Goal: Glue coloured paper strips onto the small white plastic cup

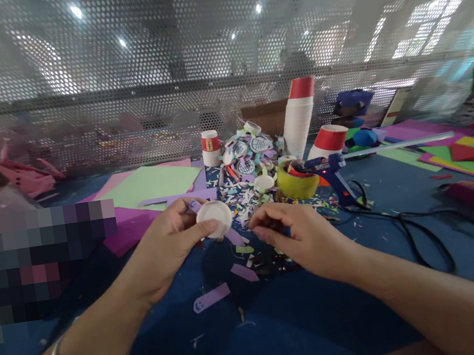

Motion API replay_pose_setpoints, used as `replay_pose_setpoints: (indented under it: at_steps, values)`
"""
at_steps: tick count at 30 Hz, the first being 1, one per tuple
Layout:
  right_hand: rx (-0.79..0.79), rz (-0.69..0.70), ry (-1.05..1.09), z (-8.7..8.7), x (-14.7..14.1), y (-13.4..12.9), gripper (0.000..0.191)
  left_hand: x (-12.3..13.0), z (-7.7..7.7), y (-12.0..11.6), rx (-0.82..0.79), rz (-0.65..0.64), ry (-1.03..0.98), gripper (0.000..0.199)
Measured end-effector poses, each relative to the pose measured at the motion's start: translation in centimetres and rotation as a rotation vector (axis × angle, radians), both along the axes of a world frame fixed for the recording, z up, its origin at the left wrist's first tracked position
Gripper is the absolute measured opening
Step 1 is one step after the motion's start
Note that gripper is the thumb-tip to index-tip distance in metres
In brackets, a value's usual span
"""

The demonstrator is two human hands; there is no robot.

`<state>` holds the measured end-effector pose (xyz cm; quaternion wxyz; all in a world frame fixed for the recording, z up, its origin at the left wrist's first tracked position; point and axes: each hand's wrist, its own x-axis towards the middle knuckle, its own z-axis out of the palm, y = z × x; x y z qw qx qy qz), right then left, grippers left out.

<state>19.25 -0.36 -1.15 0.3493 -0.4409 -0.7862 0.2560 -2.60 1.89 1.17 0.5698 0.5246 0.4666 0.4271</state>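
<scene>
My left hand (174, 233) pinches a shallow white paper cup bottom (215, 219) between thumb and fingers, its hollow side facing me. A purple paper strip (235, 237) pokes out below it, and a bit of purple shows at its upper left. My right hand (291, 231) hovers to the right with fingers curled and thumb near the index tip; anything between them is too small to make out. On the blue table below lie a purple strip with a drawn face (211, 298) and another purple strip (245, 272).
Behind the hands rises a pile of decorated cup bottoms (244, 150) among paper scraps. A blue glue gun (334, 178) leans by a yellow tape roll (293, 184), its black cable (428, 256) trailing right. Stacked paper cups (300, 121) and coloured sheets (150, 184) stand or lie farther back.
</scene>
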Motion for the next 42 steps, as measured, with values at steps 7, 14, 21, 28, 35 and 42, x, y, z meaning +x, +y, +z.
replay_pose_setpoints:
  at_steps: [7, 14, 21, 28, 35, 42]
  values:
    - [0.017, -0.076, -0.147, 0.3, 1.3, 1.1, 0.012, 0.3, -0.3, 0.0, -0.049, 0.009, -0.059, 0.022]
    - [0.087, -0.203, -0.274, 0.8, 2.4, 2.0, 0.021, 0.8, -0.7, -0.7, -0.087, -0.042, -0.031, 0.024]
    - [0.168, -0.492, -0.28, 2.2, 6.3, 1.7, 0.02, 0.3, -0.9, -0.5, -0.087, -0.023, -0.061, 0.028]
    - [0.109, -0.711, -0.294, 0.6, 10.4, 0.9, 0.025, 0.4, -0.9, -0.6, -0.093, -0.034, -0.101, 0.03]
    - [0.033, -0.785, -0.217, -0.8, 12.1, 3.2, 0.039, 0.4, -0.7, -0.5, -0.142, -0.052, -0.287, 0.03]
    - [-0.047, -0.715, -0.111, -1.2, 11.8, 4.7, 0.03, 0.5, -0.7, -0.4, -0.225, -0.061, -0.365, 0.022]
